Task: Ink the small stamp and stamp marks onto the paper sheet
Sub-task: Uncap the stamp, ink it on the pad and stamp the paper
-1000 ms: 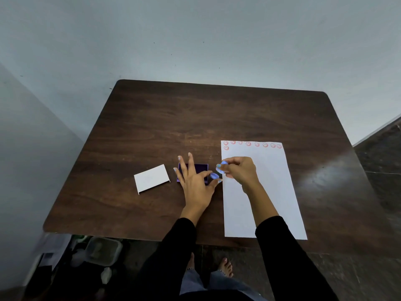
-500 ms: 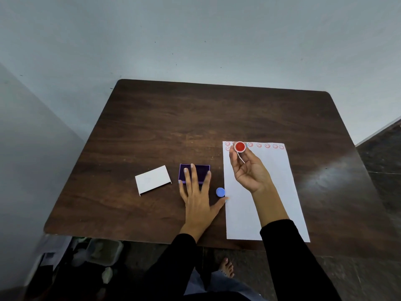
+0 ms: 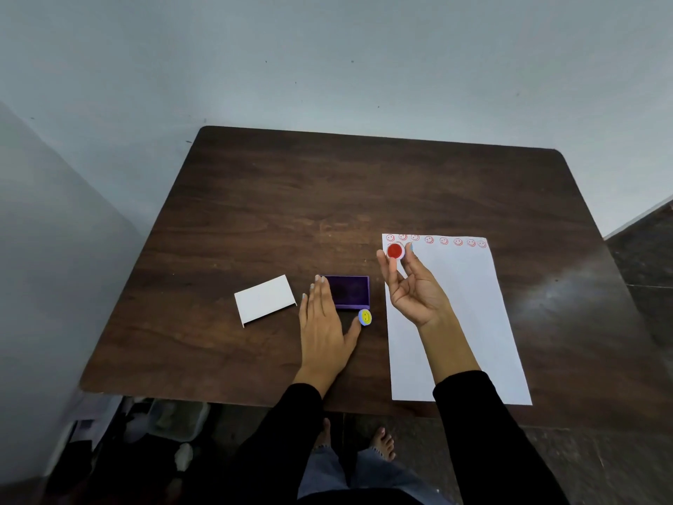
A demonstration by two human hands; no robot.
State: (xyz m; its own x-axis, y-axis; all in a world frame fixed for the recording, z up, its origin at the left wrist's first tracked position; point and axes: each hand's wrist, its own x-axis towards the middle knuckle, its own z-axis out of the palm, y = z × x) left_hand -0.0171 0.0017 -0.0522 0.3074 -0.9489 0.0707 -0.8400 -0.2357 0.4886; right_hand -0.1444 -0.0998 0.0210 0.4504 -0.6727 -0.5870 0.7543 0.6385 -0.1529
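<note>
A person in black sleeves leans over a dark wooden table [image 3: 255, 213]. The right hand [image 3: 413, 289] is raised palm-up over the top left corner of a white paper sheet [image 3: 469, 315], its grip pinched between thumb and fingertips on a small round stamp [image 3: 395, 251] whose red face points toward the camera. The left hand [image 3: 322, 322] lies flat and open on the table, fingers together, holding nothing, its fingertips covering the left edge of a purple ink pad [image 3: 349, 291]. A small blue cap with a yellow smiley [image 3: 365, 317] sits by the left thumb. A white lid [image 3: 265, 299] lies further left. A row of red smiley marks [image 3: 443, 241] runs along the sheet's top edge; the leftmost ones are partly hidden behind the stamp and fingers.
</note>
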